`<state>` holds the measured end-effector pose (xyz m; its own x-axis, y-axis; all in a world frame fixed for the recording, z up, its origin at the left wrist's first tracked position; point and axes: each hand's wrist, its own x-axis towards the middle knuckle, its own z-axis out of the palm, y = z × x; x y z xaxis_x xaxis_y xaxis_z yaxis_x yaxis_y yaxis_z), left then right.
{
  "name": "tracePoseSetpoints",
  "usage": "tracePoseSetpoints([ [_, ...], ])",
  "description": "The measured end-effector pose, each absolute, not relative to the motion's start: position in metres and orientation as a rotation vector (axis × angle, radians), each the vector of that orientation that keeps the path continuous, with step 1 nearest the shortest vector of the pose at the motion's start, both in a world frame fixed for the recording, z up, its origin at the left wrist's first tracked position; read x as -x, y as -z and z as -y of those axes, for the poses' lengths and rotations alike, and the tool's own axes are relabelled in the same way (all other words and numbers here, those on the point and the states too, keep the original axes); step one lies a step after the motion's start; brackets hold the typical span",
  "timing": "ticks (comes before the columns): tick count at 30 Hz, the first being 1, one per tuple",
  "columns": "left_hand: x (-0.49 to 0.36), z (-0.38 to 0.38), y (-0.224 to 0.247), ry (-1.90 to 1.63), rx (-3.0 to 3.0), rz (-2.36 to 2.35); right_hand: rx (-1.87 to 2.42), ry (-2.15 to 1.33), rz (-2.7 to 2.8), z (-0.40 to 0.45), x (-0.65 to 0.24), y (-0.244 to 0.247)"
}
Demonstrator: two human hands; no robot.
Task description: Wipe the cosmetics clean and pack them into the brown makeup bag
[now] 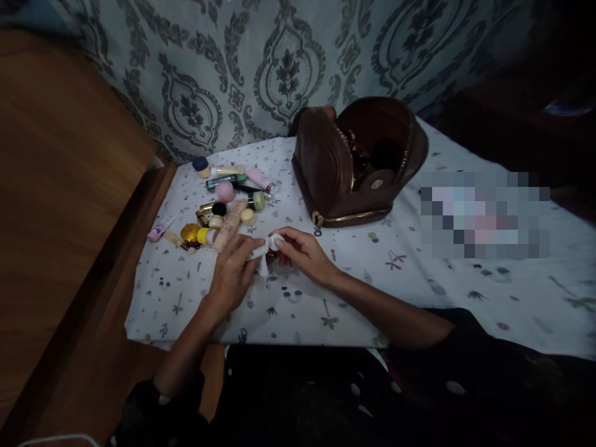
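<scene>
Cosmetics (231, 222) clustered left on patterned cloth (186, 292). Left hand (234, 268): fingers pinched on white tissue (264, 266), which sits between both hands. Small reddish-brown item (272, 253) beside it, mostly hidden, looks glossy. Right hand (305, 251): fingers clamped on item and tissue. Brown bag (321, 161) behind, unzipped.
</scene>
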<state>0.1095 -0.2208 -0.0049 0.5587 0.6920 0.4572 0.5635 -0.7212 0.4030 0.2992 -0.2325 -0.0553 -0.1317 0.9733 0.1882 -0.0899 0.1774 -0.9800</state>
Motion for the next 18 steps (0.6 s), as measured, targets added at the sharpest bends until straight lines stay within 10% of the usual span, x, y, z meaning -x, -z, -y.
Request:
tracePoseSetpoints([
  [18, -0.056, 0.229, 0.024, -0.624, -2.868, -0.834, 0.998, -1.185, 1.331, 0.229, -0.302, 0.06],
])
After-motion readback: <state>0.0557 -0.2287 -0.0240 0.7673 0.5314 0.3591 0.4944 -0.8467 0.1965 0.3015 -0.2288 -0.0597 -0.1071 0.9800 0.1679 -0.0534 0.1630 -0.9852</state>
